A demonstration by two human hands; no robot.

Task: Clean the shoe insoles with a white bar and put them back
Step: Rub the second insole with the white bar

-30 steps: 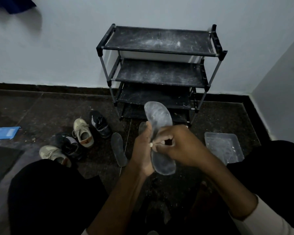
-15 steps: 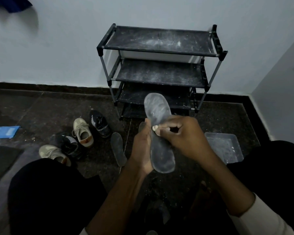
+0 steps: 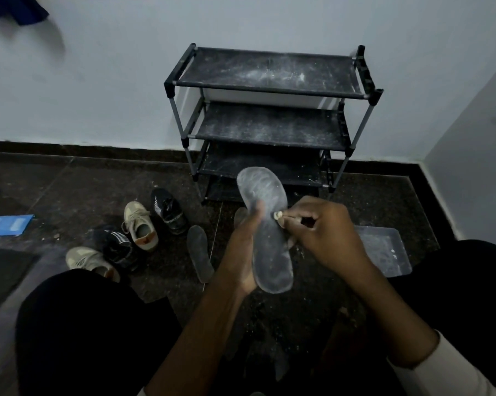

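A grey insole (image 3: 267, 224), smeared white, stands upright in the middle of the view. My left hand (image 3: 242, 247) grips its left edge, thumb across the front. My right hand (image 3: 318, 232) pinches a small white bar (image 3: 277, 215) and presses its tip against the insole's right edge, near the middle. A second dark insole (image 3: 199, 251) lies flat on the floor to the left. Part of another insole (image 3: 239, 217) peeks out behind my left hand.
A black four-tier shoe rack (image 3: 269, 115) dusted with white stands against the wall. Two beige sneakers (image 3: 139, 224) and two black sneakers (image 3: 166, 210) lie on the floor at left. A clear plastic tray (image 3: 384, 252) sits at right. A blue sheet (image 3: 6, 224) lies far left.
My right hand with the bar has slid up the insole from its lower middle toward the upper middle. The insole has tilted a little and shifted slightly right.
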